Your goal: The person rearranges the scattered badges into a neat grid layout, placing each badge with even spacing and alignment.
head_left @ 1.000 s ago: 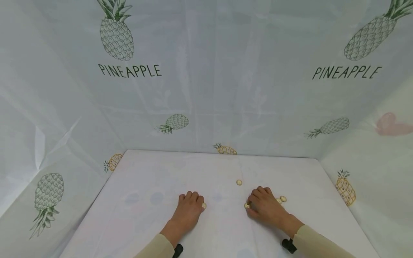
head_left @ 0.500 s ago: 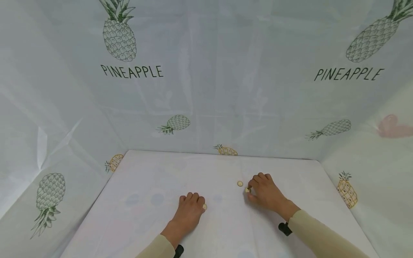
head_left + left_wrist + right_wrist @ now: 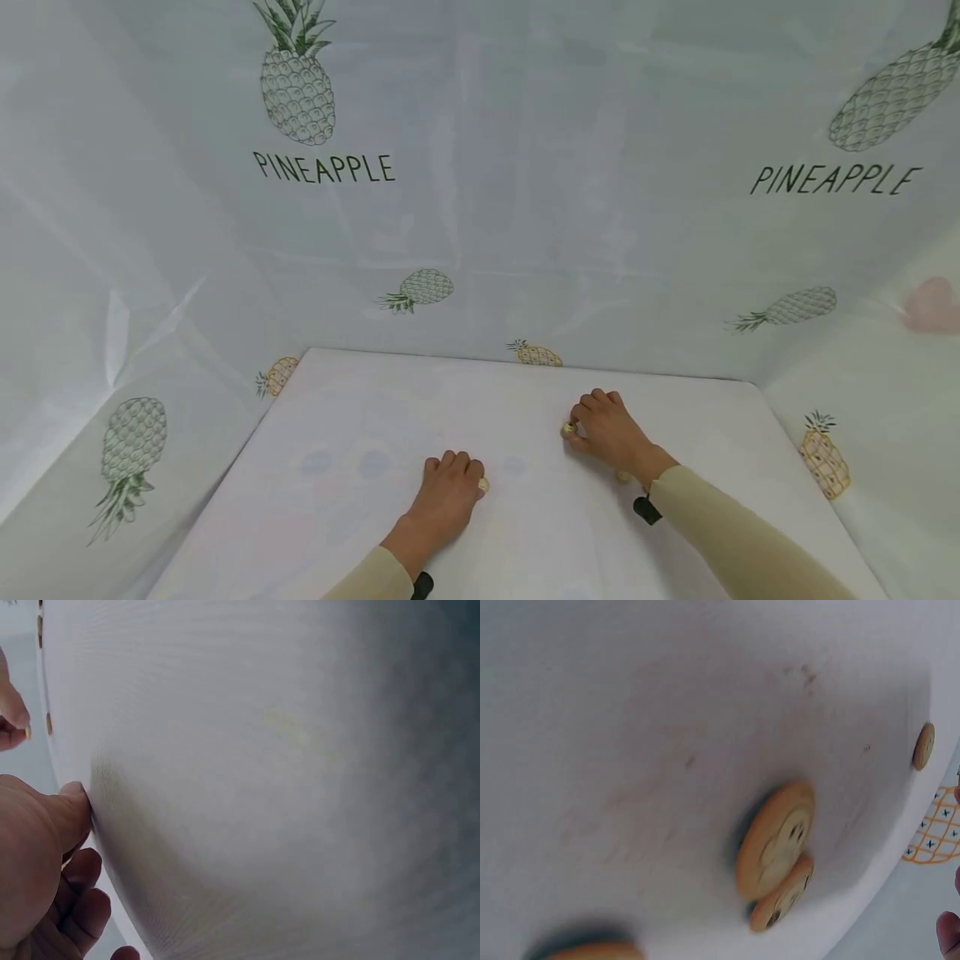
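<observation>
1. The right-hand disc [image 3: 569, 428], a small round biscuit-like piece, is right of centre in the head view, at the fingertips of the right hand [image 3: 611, 435]. The thumb and curled fingers pinch it, with only a narrow gap between them; whether it touches the desk [image 3: 360, 383] cannot be told.

2. The left-hand disc [image 3: 483, 484] is a little below centre, at the right side of the left hand [image 3: 448, 493]. Curled fingers and thumb seem to hold its edge.

3. The discs look light, stiff and smooth, and would probably chip or crack if they are baked. The thin rim, taken at opposite sides between thumb and fingertip, seems the best hold.

4. The head view shows another disc [image 3: 622, 477] partly hidden under the right wrist. The right wrist view reveals more: a large face-printed disc [image 3: 776, 841] appears to touch a smaller-looking disc [image 3: 783, 894], with a far disc [image 3: 924, 746] at upper right and a cropped disc [image 3: 592, 951] at the lower edge.

5. The left wrist view shows the left thumb [image 3: 71, 806] low by the desk, which the head view hides; its disc is not clear there.

6. Beyond the desk hangs a pale pineapple-printed sheet [image 3: 510, 208].
</observation>
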Motion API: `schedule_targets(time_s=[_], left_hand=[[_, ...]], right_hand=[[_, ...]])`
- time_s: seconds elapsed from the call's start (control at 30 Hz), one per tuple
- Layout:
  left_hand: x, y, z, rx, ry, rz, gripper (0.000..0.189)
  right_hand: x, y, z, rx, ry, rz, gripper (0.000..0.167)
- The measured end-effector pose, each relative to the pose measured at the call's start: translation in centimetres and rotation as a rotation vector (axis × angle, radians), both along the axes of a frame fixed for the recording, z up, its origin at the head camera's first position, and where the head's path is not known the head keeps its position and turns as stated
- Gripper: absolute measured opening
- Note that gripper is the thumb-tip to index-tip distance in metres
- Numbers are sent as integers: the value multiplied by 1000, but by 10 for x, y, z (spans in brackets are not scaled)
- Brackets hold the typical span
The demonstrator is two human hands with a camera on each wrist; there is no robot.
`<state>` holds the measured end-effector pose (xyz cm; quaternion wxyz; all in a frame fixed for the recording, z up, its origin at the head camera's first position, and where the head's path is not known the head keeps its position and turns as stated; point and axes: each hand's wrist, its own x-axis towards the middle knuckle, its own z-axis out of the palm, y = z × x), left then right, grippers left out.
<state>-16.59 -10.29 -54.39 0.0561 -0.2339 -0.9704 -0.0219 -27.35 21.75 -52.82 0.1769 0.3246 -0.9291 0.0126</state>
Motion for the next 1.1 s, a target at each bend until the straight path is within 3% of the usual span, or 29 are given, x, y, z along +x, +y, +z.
schedule_targets(time_s=[0.23,0.53,1.1], left_hand=[[-1,0,-1,-1,-23,10,24],[-2,-2,-4,1,15,1,25],[-1,-2,-3,12,-14,8,23]], right_hand=[[-8,-24,-7,35,25,33,24],[-9,-50,-7,-7,-66,25,21],[-10,-53,-13,-17,-91,6,17]])
